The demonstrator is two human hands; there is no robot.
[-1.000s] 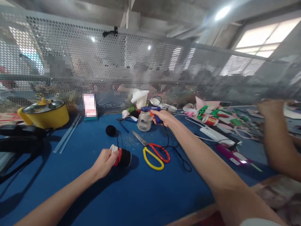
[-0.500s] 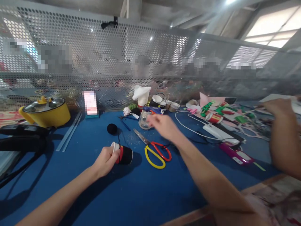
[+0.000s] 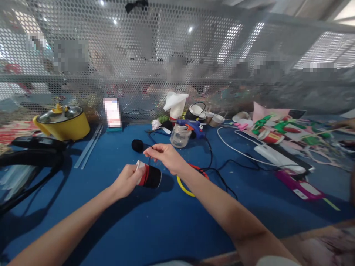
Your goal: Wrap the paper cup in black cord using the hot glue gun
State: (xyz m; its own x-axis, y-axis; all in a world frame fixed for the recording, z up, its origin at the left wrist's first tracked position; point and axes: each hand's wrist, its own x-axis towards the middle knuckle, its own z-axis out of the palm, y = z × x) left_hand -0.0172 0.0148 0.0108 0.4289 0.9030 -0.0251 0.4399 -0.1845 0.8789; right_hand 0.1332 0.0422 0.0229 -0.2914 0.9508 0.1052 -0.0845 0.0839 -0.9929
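Note:
My left hand (image 3: 127,181) is wrapped round a paper cup (image 3: 151,176) lying on its side. The cup's white rim faces left, with a red band and a black covering towards its base. Just above the cup, my right hand (image 3: 166,157) pinches a strand of black yarn between thumb and fingers. A ball of black yarn (image 3: 137,145) rests on the table left of those fingertips. Scissors with a yellow handle loop (image 3: 184,187) and a red one lie under my right forearm, their blades hidden.
A clear jar (image 3: 180,136) stands behind my right hand, a blue glue gun (image 3: 194,127) beside it. To the left are a yellow pot (image 3: 65,125), clear sticks (image 3: 89,146) and a phone (image 3: 112,112). A white power strip (image 3: 279,158), cords and craft scraps spread right.
My right hand has come from beside the jar to the yarn above the cup, and now pinches the strand. My left hand keeps its hold on the cup. The view has tilted down.

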